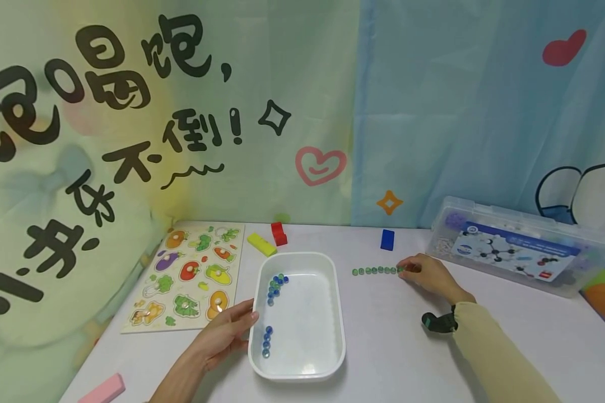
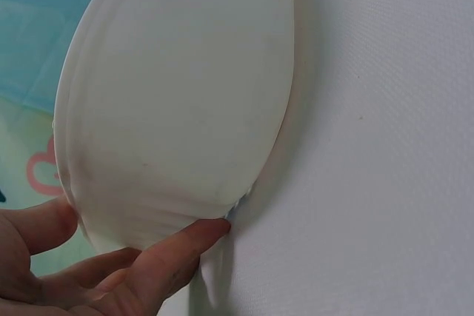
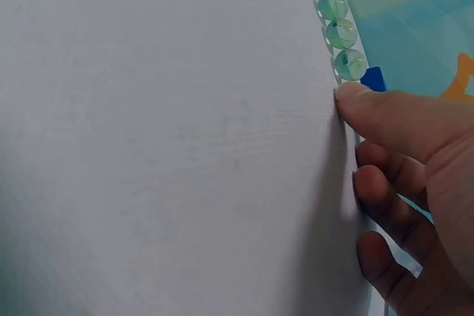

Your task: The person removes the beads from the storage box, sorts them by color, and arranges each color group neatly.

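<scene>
Row of green marbles (image 1: 375, 271), on worktop (image 1: 383, 341), right of frame centre.
Right hand (image 1: 430, 275): fingers bent, at row's right end; whether it pinches one, cannot tell. Left hand (image 1: 226, 331): gripping left rim of white tray (image 1: 307, 319), lower centre.

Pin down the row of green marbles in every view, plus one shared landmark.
Head: the row of green marbles lies right of center, ending at the right hand.
Left wrist: not in it.
Right wrist: upper right, running down to that hand.
Shared landmark: the white tabletop, visible in all three.
</scene>
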The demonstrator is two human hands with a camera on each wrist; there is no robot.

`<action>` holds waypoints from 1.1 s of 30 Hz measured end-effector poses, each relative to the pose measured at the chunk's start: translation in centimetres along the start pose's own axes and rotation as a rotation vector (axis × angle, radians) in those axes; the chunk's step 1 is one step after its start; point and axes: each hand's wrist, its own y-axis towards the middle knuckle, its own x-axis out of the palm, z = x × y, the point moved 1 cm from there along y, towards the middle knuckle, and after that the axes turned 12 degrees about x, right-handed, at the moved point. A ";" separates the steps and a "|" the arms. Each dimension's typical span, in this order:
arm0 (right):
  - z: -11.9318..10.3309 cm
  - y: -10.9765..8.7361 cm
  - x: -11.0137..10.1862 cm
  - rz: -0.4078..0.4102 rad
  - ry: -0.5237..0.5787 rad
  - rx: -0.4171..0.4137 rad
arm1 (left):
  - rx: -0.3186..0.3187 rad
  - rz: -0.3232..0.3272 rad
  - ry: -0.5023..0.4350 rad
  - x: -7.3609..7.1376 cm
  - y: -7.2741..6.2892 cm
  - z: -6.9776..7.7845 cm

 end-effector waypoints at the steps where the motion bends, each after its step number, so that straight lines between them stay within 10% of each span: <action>1: 0.0 0.0 -0.1 -0.003 0.001 0.000 | 0.001 -0.002 -0.003 0.0 0.0 0.0; 15: -1.4 0.2 -1.4 0.006 0.081 0.045 | 0.000 0.000 -0.007 -0.1 -0.1 -0.1; 23: -8.6 1.1 -1.8 0.123 0.083 -0.157 | 0.003 -0.001 -0.013 -0.1 -0.1 -0.1; 33: -18.7 1.2 1.4 -0.052 0.086 -0.343 | 0.007 -0.014 -0.014 0.0 0.1 -0.1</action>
